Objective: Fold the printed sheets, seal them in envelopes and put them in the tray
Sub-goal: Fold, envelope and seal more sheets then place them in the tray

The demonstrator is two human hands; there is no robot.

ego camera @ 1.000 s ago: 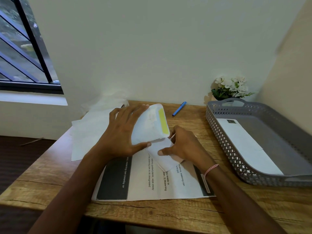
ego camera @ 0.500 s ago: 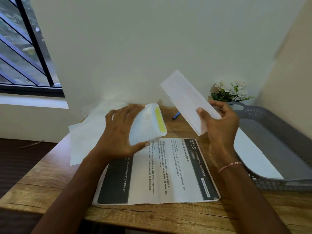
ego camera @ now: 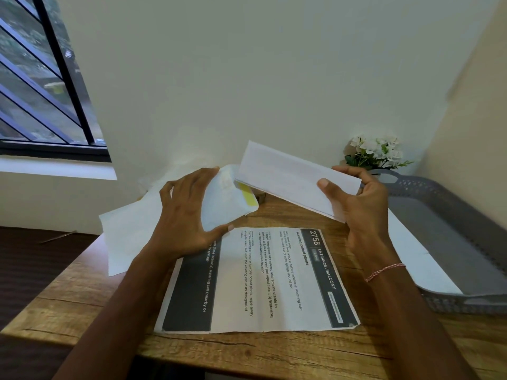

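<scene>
Above the bench (ego camera: 90, 305), the left hand (ego camera: 189, 215) grips an open envelope (ego camera: 227, 204) while the right hand (ego camera: 356, 201) pinches a folded sheet (ego camera: 290, 179).

Left grip (ego camera: 189, 215) and right grip (ego camera: 359, 204) curled, aloft.

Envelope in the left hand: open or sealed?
Open: the envelope shows its yellow strip exposed; the right hand holds the folded sheet outside it.

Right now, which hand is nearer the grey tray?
The right hand: it holds the folded sheet just beside the tray, at its left edge. The left hand grips the envelope farther left.
</scene>
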